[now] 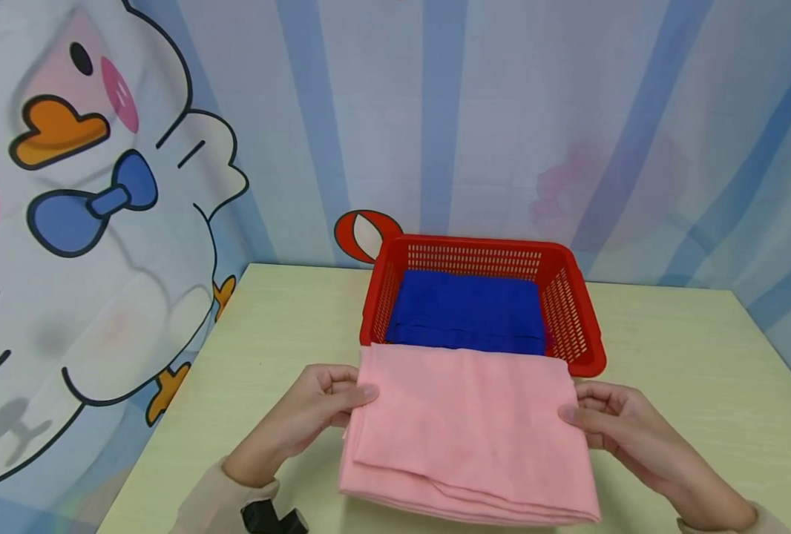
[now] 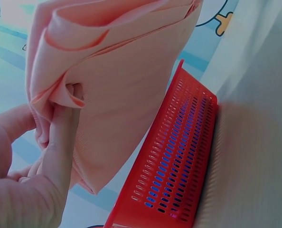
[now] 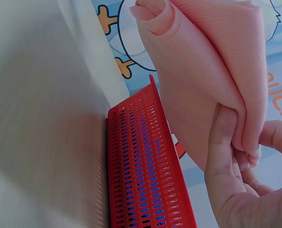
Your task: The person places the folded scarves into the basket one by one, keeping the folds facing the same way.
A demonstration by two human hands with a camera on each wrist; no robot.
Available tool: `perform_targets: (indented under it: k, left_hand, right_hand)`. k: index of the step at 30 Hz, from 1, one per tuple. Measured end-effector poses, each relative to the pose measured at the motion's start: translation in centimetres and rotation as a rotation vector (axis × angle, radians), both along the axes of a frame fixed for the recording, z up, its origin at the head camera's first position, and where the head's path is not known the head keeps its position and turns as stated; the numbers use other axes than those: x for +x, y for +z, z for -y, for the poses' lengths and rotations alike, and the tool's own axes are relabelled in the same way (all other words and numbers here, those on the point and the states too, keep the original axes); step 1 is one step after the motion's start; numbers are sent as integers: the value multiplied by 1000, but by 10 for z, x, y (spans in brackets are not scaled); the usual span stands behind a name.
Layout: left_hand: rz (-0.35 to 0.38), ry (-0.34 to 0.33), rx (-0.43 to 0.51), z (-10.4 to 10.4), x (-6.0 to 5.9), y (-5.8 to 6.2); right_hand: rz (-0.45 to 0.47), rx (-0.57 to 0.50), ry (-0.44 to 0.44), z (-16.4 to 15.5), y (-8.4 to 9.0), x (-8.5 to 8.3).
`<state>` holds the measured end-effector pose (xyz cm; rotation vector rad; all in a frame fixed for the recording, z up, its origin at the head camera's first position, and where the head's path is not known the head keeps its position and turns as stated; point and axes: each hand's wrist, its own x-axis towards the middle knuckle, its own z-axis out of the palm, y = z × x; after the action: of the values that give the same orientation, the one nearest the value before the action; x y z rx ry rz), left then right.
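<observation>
Our left hand [image 1: 315, 411] pinches the left edge of the folded pink cloth [image 1: 469, 434], thumb on top and the other fingers curled under the layers; the left wrist view shows the fingers [image 2: 60, 142] tucked into the folds of the cloth [image 2: 117, 95]. Our right hand [image 1: 619, 430] grips the right edge the same way, thumb lying along the top, and in the right wrist view its fingers [image 3: 224, 137] press into the bunched layers of the cloth [image 3: 212, 66].

We hold the cloth between the two hands, several layers thick. Its near part rests on the pale table [image 1: 689, 356], and its far edge lies against the near rim of the red basket [image 1: 579, 311], covering that rim. The wrist views show the cloth close beside the slotted basket wall [image 2: 179, 156] [image 3: 141, 161].

Inside the basket lies a folded blue cloth [image 1: 469, 308]. The basket stands at the middle of the table, near the back. Behind the table hangs a striped blue backdrop [image 1: 502, 111] with a cartoon duck [image 1: 88, 185] at the left.
</observation>
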<state>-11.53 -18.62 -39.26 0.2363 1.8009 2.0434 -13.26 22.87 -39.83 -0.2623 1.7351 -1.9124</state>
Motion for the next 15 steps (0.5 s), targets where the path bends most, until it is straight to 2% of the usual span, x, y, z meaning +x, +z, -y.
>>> perform_targets:
  k: [15]
  left_hand:
    - [-18,11,-14,1,-7,1]
  right_hand:
    - [8,64,-28,3,4,-7]
